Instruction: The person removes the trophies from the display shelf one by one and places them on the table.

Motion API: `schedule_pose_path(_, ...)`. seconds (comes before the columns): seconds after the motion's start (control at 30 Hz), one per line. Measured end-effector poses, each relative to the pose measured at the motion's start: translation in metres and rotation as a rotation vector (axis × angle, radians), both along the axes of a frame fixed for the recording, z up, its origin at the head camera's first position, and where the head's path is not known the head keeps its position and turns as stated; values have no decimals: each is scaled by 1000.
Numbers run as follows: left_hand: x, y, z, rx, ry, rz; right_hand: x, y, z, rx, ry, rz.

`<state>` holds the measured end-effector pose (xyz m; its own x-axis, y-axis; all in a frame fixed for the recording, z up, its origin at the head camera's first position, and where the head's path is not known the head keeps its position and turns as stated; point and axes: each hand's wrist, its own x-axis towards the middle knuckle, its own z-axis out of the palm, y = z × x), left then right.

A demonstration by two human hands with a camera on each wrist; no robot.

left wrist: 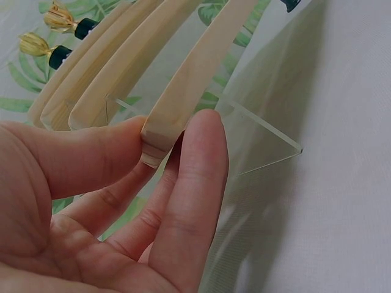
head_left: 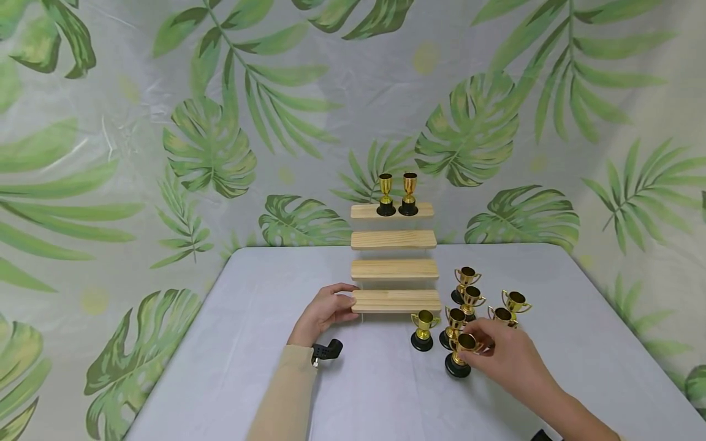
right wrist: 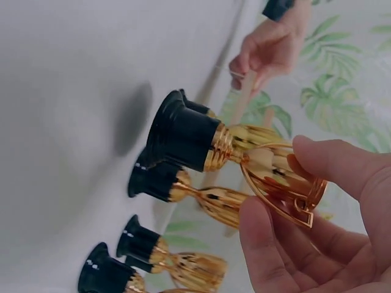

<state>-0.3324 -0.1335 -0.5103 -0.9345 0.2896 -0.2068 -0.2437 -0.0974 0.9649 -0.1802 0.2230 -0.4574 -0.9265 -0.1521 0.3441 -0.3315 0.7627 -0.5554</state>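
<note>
My left hand (head_left: 325,310) grips the left end of the lowest wooden shelf (head_left: 396,301) of a four-tier stand, thumb on one face and fingers beneath in the left wrist view. My right hand (head_left: 510,354) pinches a small gold trophy cup (right wrist: 183,135) with a black base by its bowl. In the right wrist view its base is tilted sideways, a shadow lying apart from it on the cloth. Close by stand another gold trophy (head_left: 423,331) and several more, partly hidden behind the right hand. Two trophies (head_left: 386,195) stand side by side on the top shelf (head_left: 361,212).
Clear supports (left wrist: 263,125) hold the shelves up. The stand is at the back middle of a white-covered table (head_left: 265,288), close to a leaf-patterned backdrop (head_left: 309,122). A black device (head_left: 328,350) is strapped to the left wrist.
</note>
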Motion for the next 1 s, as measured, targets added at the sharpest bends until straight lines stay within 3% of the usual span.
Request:
schedule_pose_path(0.43, 0, 0, 1, 0, -5, 14, 3, -1, -18, 6, -14, -52)
schedule_pose_path(1.0, -1, 1, 0, 6, -1, 14, 7, -8, -22, 28, -33, -87)
